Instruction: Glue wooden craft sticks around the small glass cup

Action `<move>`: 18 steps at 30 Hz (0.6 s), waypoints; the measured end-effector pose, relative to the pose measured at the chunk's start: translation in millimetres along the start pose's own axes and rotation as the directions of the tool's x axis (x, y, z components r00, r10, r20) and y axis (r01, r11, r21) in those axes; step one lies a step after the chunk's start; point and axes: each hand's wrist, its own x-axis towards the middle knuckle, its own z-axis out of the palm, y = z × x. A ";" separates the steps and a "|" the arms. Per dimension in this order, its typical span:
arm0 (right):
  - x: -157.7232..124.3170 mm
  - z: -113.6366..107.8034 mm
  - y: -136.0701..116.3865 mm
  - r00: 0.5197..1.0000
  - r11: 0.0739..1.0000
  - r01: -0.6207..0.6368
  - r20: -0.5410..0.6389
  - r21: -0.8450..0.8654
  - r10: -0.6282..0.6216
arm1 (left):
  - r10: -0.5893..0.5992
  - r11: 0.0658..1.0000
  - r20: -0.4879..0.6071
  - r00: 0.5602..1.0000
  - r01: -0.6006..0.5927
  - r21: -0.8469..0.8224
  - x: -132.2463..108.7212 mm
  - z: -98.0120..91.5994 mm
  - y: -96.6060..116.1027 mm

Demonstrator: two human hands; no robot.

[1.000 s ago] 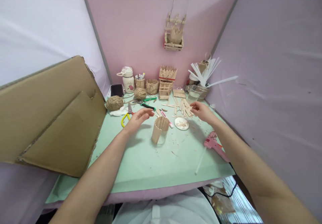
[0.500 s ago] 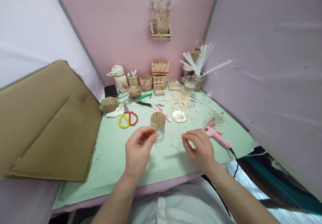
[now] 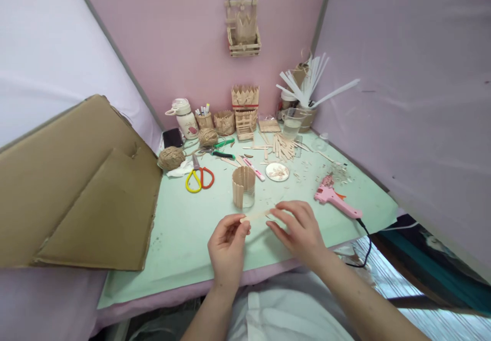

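Note:
Between thumb and fingers, my left hand (image 3: pixel 229 241) pinches one end of a wooden craft stick (image 3: pixel 258 215), held roughly level above the table. At the stick's other end is my right hand (image 3: pixel 301 228), its fingertips close to or touching the wood, with thumb and forefinger apart. Just beyond my hands stands a clear glass (image 3: pixel 249 198), partly covered with upright craft sticks (image 3: pixel 237 194). A pink glue gun (image 3: pixel 337 200) lies to the right, its cord running off the table edge.
Behind the glass lie a pink cutter (image 3: pixel 253 169), a white dish of scraps (image 3: pixel 277 172) and a heap of craft sticks (image 3: pixel 284 147). Scissors (image 3: pixel 199 179), pliers (image 3: pixel 223 155) and twine balls (image 3: pixel 171 158) sit left. A large cardboard sheet (image 3: pixel 95 198) leans at far left.
My hands have come closer together, the left moving right and nearer to me. The craft stick now shows clearly between them, and the glass is less hidden by my left hand.

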 end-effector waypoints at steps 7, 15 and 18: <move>-17.7 -39.4 70.2 0.903 0.839 -0.409 -0.029 -0.358 0.428 | 0.089 0.993 -0.066 0.994 -0.083 0.087 -4.0 -21.0 -21.2; -56.9 -56.8 119.1 0.717 0.670 -0.435 0.219 -0.601 0.662 | 0.185 0.950 -0.017 0.983 -0.174 0.259 -10.2 -27.6 -30.1; -53.0 -51.4 119.5 0.661 0.641 -0.426 0.263 -0.639 0.703 | 0.190 0.942 0.002 0.982 -0.183 0.280 -10.7 -28.1 -29.7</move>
